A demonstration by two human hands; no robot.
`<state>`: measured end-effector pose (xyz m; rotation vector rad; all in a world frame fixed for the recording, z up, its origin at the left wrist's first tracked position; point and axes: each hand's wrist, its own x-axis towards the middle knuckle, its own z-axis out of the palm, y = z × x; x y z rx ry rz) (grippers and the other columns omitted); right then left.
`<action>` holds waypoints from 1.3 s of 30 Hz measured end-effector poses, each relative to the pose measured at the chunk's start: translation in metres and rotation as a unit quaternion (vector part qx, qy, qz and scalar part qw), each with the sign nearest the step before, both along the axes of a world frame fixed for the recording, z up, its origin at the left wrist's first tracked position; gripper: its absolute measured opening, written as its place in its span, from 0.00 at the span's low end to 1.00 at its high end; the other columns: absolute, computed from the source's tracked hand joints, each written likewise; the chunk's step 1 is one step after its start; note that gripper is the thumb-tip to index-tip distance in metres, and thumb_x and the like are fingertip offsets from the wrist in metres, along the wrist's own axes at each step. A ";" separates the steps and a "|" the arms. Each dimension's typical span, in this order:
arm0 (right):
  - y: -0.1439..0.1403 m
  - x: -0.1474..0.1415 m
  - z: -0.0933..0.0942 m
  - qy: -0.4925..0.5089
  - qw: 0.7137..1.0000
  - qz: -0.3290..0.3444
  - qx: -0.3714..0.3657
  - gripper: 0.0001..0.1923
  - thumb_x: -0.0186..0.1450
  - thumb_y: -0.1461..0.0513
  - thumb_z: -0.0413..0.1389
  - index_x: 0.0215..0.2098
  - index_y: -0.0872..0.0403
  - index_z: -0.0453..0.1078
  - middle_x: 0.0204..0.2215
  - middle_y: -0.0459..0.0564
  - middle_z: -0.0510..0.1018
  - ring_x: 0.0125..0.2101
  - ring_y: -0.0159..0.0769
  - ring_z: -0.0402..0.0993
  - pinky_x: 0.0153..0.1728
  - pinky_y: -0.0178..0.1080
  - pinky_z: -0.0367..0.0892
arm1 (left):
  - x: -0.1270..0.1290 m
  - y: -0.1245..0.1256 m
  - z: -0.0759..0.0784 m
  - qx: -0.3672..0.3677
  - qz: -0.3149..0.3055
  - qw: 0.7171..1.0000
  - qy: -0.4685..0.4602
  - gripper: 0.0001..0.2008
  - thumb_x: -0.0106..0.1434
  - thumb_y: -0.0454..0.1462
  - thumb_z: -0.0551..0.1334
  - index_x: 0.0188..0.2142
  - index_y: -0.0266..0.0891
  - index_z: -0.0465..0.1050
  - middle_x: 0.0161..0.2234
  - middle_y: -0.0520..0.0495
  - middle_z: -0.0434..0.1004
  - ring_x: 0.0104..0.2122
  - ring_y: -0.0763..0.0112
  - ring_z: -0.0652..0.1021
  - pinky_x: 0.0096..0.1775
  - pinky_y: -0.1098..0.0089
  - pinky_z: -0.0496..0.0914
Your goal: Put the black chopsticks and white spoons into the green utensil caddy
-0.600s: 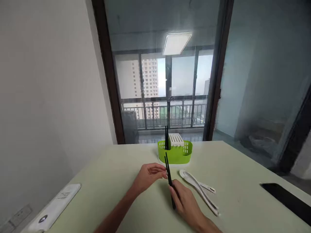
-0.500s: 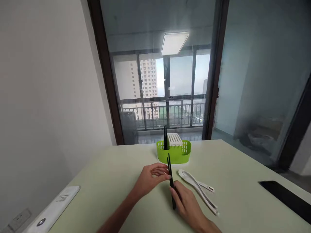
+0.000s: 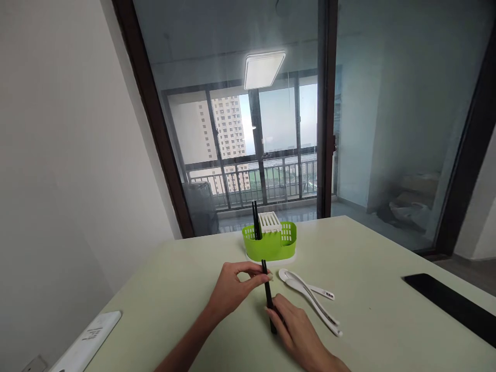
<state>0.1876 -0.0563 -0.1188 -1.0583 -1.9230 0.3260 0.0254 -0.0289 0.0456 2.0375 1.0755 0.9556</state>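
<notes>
A pair of black chopsticks (image 3: 268, 293) points away from me over the table, held near its far end by my left hand (image 3: 235, 288), thumb and fingers closed around it. Lower down, my right hand (image 3: 297, 328) grips the same pair toward its near end. Just beyond my hands stands a green utensil holder (image 3: 270, 248) with a white slatted top piece (image 3: 270, 221) and a white base. Other black chopsticks (image 3: 256, 219) stand upright in its left compartment. To the right of my hands lie white spoons (image 3: 310, 298), crossed over one another.
A black flat object (image 3: 449, 305) lies at the table's right edge. At the left edge is a white power strip-like object (image 3: 91, 338). The pale green table (image 3: 186, 274) meets a glass sliding door with a dark frame (image 3: 324, 170) at the back.
My left fingers have closed onto the upper part of the chopsticks, where they were more open beside it. The chopsticks' far tips have dropped lower. The view has shifted slightly.
</notes>
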 end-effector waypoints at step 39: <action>-0.011 0.015 -0.011 0.090 0.977 0.037 -0.189 0.17 0.68 0.58 0.52 0.55 0.51 0.61 0.31 0.43 0.77 0.26 0.31 0.71 0.29 0.33 0.60 | 0.016 0.229 0.037 0.120 0.154 0.980 -0.041 0.20 0.59 0.50 0.71 0.41 0.34 0.83 0.35 0.39 0.87 0.34 0.56 0.86 0.31 0.65 0.81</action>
